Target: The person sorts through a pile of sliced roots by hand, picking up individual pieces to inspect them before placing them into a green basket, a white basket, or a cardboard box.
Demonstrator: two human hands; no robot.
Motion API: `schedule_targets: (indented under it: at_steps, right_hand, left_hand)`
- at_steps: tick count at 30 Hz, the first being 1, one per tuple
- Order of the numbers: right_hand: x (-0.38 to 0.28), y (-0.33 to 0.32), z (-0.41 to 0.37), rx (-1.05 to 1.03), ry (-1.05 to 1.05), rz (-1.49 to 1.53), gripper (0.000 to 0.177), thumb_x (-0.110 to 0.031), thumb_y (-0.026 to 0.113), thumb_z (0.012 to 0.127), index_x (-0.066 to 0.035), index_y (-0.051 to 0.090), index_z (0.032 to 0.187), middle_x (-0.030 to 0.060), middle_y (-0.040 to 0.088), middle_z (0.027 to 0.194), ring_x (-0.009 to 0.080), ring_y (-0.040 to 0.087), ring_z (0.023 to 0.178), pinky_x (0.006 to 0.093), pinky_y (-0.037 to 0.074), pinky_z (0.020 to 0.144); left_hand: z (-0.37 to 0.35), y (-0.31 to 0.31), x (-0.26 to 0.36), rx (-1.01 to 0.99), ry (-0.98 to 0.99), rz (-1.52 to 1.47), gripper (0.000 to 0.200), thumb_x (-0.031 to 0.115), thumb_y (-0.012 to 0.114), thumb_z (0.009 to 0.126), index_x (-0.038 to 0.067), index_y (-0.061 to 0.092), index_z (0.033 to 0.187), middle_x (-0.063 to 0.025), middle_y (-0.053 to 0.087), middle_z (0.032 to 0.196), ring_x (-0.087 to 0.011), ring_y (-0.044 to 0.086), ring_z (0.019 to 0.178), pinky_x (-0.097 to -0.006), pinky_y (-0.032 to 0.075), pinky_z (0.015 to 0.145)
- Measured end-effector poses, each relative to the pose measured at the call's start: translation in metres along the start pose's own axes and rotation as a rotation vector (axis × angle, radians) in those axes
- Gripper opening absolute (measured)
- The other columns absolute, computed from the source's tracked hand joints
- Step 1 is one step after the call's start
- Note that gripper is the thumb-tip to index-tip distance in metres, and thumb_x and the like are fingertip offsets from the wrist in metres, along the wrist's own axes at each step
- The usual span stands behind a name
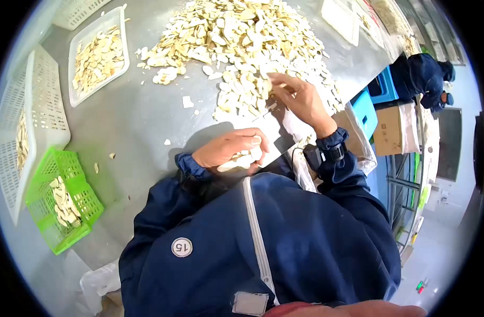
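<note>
My left hand is curled around several pale dried slices, low over the table's near edge and close to my jacket. At the near side of a large heap of such slices, my right hand reaches in, its thumb and forefinger apart and the fingertips right at the slices. A flat white sheet lies between the two hands. Loose slices and small white scraps are scattered on the metal table left of the heap.
At the left stand a white tray of slices, a tall white basket and a green basket with slices inside. To the right are a lined cardboard box, blue bins and another person in dark clothing.
</note>
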State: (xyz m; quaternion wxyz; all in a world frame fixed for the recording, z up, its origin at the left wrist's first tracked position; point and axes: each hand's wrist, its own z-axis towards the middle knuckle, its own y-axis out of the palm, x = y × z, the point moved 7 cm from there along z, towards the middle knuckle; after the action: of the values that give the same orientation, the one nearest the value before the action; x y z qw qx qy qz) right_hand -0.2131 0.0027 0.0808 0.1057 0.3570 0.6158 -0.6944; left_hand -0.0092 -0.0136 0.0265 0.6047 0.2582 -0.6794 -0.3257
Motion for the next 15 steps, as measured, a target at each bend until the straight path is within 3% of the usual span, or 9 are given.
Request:
schedule_targets:
  at_steps: [2,3,7,10,14,15]
  right_hand:
    - [0.009,-0.01,0.001,0.166,-0.04,-0.206,0.03,-0.011,0.07,0.098,-0.011,0.077,0.128,0.0161,0.078,0.113,0.0266,0.076,0.094,0.0352,0.06,0.082]
    - [0.002,-0.009,0.002,0.207,-0.115,-0.106,0.029,-0.018,0.07,0.098,-0.018,0.077,0.127,0.0141,0.077,0.106,0.0337,0.074,0.091,0.0399,0.059,0.081]
    - [-0.032,0.01,-0.001,0.18,-0.29,-0.204,0.028,-0.02,0.071,0.097,-0.018,0.077,0.124,0.0114,0.076,0.113,0.034,0.073,0.097,0.0427,0.059,0.084]
    - [-0.016,0.018,-0.003,0.034,-0.27,-0.127,0.029,-0.021,0.072,0.095,-0.018,0.076,0.124,0.0106,0.075,0.115,0.0338,0.073,0.097,0.0427,0.06,0.084]
    - [0.011,0.003,-0.014,0.062,-0.117,-0.087,0.029,-0.014,0.07,0.094,-0.014,0.076,0.122,0.0126,0.076,0.109,0.0343,0.073,0.097,0.0421,0.06,0.084]
    - [0.024,-0.002,-0.013,0.039,-0.03,0.003,0.028,-0.016,0.071,0.095,-0.009,0.075,0.122,0.0122,0.076,0.11,0.035,0.072,0.102,0.0407,0.059,0.089]
  left_hand:
    - [0.0,0.0,-0.002,0.035,-0.021,-0.049,0.031,0.027,0.044,0.112,0.0,0.06,0.115,-0.0113,0.065,0.093,-0.016,0.062,0.075,-0.0292,0.052,0.068]
    - [0.0,-0.001,-0.001,0.042,-0.01,-0.03,0.031,0.027,0.044,0.112,0.0,0.06,0.115,-0.0114,0.065,0.092,-0.0161,0.062,0.075,-0.029,0.051,0.068]
    - [0.001,-0.003,0.0,0.061,-0.009,0.014,0.031,0.027,0.044,0.112,0.0,0.06,0.114,-0.0118,0.064,0.091,-0.0164,0.062,0.074,-0.0286,0.051,0.068]
    - [0.002,-0.003,-0.001,0.055,0.012,0.002,0.032,0.027,0.043,0.112,0.0,0.06,0.114,-0.0122,0.064,0.091,-0.0168,0.062,0.074,-0.0291,0.051,0.068]
    - [0.003,-0.007,-0.002,0.049,0.037,0.034,0.032,0.028,0.044,0.111,0.0,0.06,0.114,-0.0129,0.065,0.092,-0.0175,0.062,0.074,-0.0301,0.051,0.069]
    - [0.003,-0.007,-0.001,0.048,0.04,0.05,0.033,0.029,0.045,0.111,0.0,0.06,0.114,-0.0129,0.065,0.092,-0.0178,0.063,0.074,-0.0301,0.051,0.069]
